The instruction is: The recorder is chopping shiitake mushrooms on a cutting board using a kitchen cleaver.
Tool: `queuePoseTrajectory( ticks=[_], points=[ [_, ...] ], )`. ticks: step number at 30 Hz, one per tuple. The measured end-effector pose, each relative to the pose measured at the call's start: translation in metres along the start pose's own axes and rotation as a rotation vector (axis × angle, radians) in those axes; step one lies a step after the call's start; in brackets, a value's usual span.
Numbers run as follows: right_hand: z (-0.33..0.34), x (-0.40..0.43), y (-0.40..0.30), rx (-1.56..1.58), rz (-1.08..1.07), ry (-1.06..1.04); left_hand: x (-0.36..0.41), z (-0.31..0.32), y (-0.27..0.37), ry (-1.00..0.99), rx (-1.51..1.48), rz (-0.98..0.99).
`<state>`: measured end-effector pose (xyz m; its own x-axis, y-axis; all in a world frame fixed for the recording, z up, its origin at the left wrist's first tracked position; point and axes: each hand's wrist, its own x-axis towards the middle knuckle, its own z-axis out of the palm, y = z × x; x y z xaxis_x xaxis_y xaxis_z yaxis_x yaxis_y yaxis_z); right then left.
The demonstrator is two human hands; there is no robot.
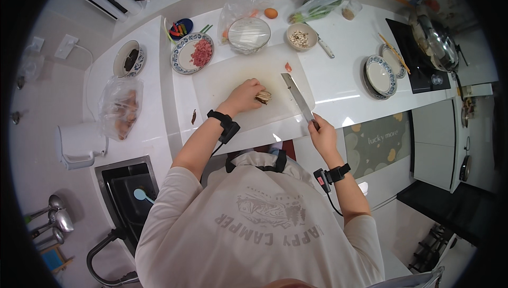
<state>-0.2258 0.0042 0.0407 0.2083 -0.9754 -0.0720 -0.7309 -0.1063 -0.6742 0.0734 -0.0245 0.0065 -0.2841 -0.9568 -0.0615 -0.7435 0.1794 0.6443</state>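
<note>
My left hand [244, 95] rests on a white plastic cutting board [230, 68], its fingers closed around a sliced piece of brown-edged food [263, 97], likely mushroom. My right hand [324, 134] grips a kitchen knife [297, 98] by its dark handle. The blade lies over the board's right part, apart from the held slices, with small dark bits on it. A small reddish scrap [288, 67] lies beyond the knife tip. Behind the board, a bowl [312, 44] holds pale chopped pieces.
A patterned plate [180, 60] of minced meat and a film-covered bowl [249, 34] stand behind the board. At the back are an egg [271, 13] and a paring knife [326, 48]. Stacked dishes [381, 75] stand right, near a lidded pan [434, 44]. The sink [127, 192] is left.
</note>
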Motion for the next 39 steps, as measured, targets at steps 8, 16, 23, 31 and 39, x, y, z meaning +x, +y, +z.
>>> queuePoseTrajectory(
  ticks=[8,16,23,31,39],
  points=[
    [0.020,0.010,-0.017,0.090,0.086,-0.166,0.007,0.018,-0.001,0.069,-0.063,-0.090],
    [0.039,0.025,-0.037,-0.200,-0.203,-0.152,-0.004,0.049,0.026,0.336,-0.089,-0.374],
    [0.035,0.033,-0.055,-0.331,-0.257,-0.182,-0.019,0.052,0.020,0.508,-0.030,-0.019],
    [0.042,0.039,-0.068,-0.437,-0.287,-0.204,-0.014,0.065,0.017,0.570,0.083,0.078],
    [0.033,0.047,-0.085,-0.434,-0.322,-0.226,-0.011,0.069,0.017,0.598,0.104,0.036]
  ],
)
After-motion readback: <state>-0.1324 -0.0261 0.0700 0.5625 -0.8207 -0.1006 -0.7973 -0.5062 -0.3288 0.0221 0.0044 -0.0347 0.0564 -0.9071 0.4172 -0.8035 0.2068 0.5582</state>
